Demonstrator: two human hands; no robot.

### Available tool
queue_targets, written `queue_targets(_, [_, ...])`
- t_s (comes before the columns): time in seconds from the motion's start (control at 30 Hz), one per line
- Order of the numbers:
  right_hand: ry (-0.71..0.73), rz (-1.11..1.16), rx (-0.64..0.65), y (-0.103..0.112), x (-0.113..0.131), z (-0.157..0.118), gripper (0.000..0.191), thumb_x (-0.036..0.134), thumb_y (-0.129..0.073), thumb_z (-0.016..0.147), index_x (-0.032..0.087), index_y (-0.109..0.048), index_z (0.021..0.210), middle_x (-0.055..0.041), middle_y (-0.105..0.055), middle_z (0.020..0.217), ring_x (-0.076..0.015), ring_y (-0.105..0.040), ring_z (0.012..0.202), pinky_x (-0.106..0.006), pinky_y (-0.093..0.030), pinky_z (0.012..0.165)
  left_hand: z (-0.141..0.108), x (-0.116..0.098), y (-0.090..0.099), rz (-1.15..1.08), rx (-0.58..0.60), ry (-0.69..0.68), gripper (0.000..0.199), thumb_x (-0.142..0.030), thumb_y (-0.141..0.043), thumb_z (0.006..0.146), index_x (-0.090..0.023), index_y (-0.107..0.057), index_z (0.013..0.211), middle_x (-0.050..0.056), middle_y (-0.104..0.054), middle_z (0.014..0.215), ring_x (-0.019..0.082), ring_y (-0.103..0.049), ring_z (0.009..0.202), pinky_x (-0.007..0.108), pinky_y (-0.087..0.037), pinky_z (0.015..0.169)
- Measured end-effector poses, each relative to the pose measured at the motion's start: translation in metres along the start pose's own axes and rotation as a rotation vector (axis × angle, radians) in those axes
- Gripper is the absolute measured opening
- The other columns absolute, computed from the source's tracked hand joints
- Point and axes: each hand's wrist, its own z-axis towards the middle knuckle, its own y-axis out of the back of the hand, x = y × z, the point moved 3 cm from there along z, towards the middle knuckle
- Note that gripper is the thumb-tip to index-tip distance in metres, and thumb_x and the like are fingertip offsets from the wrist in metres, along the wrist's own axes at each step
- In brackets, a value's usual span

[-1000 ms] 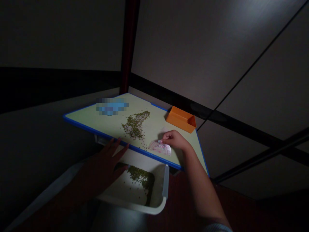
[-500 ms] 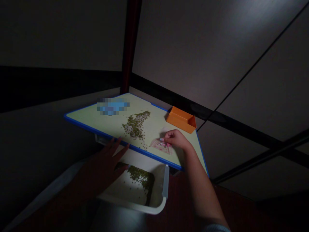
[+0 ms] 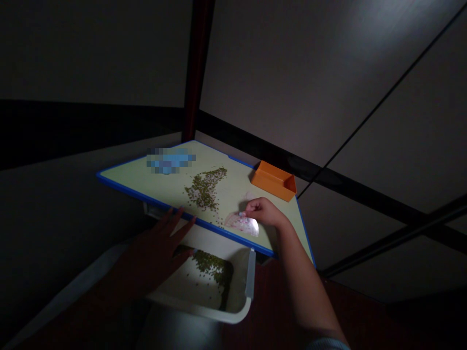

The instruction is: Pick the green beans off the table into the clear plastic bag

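Note:
My right hand is closed in a pinch at the upper edge of a thin, see-through, rounded plastic piece with pink marks. A bright glare covers its right side; whether it is a sheet or a small bag I cannot tell. To its left, a loose spread of small green grains, like mung beans, lies on the pale tabletop. My left hand has its fingers spread at the blue front edge of the table, holding nothing. Its thumb is over a white bin below, which has more green grains inside.
An orange open tray stands at the table's back right. A blurred-out blue item lies at the far left. Dark panelled walls close in behind the table, and the room is dim.
The plastic piece has tilted and shifted slightly down and left in my right hand, and now catches a bright glare. My right hand moved slightly; my left hand has stayed still.

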Motion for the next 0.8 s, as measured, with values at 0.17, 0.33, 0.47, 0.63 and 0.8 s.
queue_targets(0.17, [0.014,0.007,0.026,-0.0023,0.0002,0.0002,0.049,0.061,-0.075,0.068,0.014,-0.062,0.061,0.0014,-0.059,0.050,-0.0085,-0.048,0.046,-0.022,-0.035,0.048,0.0015,-0.0002,0.0014,0.010,0.037,0.017,0.070,-0.063,-0.043,0.086,-0.024,-0.045,0.143,0.018,-0.035,0.155,0.039,-0.033,0.143,0.056,-0.046,0.102])
queue_targets(0.33, [0.010,0.016,0.046,-0.0037,-0.0003,0.0000,0.051,0.062,-0.075,0.068,0.014,-0.062,0.061,0.0006,-0.059,0.051,-0.0091,-0.050,0.048,-0.022,-0.036,0.049,0.0007,-0.0005,0.0014,0.002,0.038,0.015,0.071,-0.064,-0.042,0.086,-0.024,-0.043,0.144,0.016,-0.035,0.156,0.038,-0.033,0.143,0.056,-0.046,0.102])
queue_targets(0.47, [0.013,0.018,0.052,-0.0037,0.0005,-0.0004,0.050,0.062,-0.075,0.067,0.014,-0.062,0.061,0.0005,-0.060,0.052,-0.0091,-0.050,0.049,-0.022,-0.037,0.050,0.0002,-0.0002,0.0002,-0.002,0.010,0.006,0.071,-0.066,-0.041,0.086,-0.025,-0.043,0.144,0.015,-0.036,0.156,0.038,-0.032,0.144,0.056,-0.045,0.103])
queue_targets(0.63, [0.016,0.022,0.049,-0.0035,0.0025,-0.0010,0.050,0.062,-0.075,0.068,0.014,-0.062,0.061,0.0015,-0.059,0.051,-0.0081,-0.049,0.047,-0.022,-0.036,0.049,0.0004,-0.0002,0.0004,-0.006,0.009,0.003,0.071,-0.064,-0.043,0.086,-0.024,-0.044,0.144,0.016,-0.035,0.156,0.038,-0.033,0.143,0.056,-0.044,0.104])
queue_targets(0.8, [0.010,0.040,0.038,-0.0046,0.0029,-0.0011,0.050,0.062,-0.075,0.068,0.014,-0.061,0.060,0.0012,-0.060,0.050,-0.0082,-0.049,0.046,-0.022,-0.036,0.049,0.0000,-0.0010,0.0017,-0.007,0.016,0.007,0.072,-0.066,-0.040,0.086,-0.024,-0.044,0.144,0.016,-0.037,0.155,0.038,-0.033,0.143,0.056,-0.044,0.104])
